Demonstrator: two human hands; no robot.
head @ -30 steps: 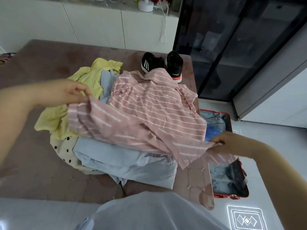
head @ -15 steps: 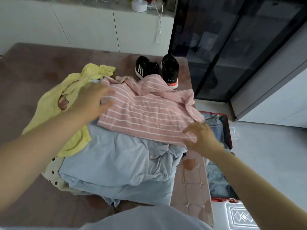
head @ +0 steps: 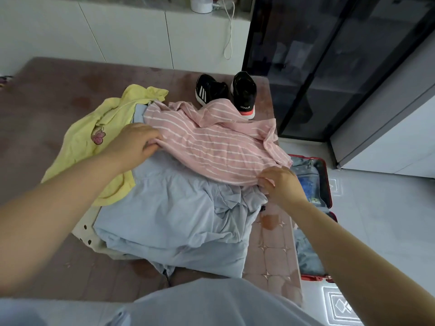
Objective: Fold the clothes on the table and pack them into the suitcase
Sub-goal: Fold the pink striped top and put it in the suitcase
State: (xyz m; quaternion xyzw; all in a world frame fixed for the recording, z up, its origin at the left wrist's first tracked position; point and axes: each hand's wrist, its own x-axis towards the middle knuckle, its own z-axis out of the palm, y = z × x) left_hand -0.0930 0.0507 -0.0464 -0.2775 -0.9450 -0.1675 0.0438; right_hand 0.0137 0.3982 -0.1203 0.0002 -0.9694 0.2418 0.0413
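The mauve surface (head: 47, 109), tiled with small star accents near its right edge, carries a heap of clothes: a yellow garment (head: 87, 147) at left, a cream polka-dot garment (head: 86, 234) under a pale blue garment (head: 174, 220), and a pink striped shirt (head: 211, 147) on top. A pair of black sneakers (head: 243, 90) stands at the far right corner. An open red suitcase (head: 328, 184) lies on the floor (head: 376, 220) beside it.

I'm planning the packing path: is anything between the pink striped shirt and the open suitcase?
Nothing visible does. The left hand and right hand grip the pink striped shirt atop the blue garment; the suitcase lies open on the floor beside the table, at its right edge.
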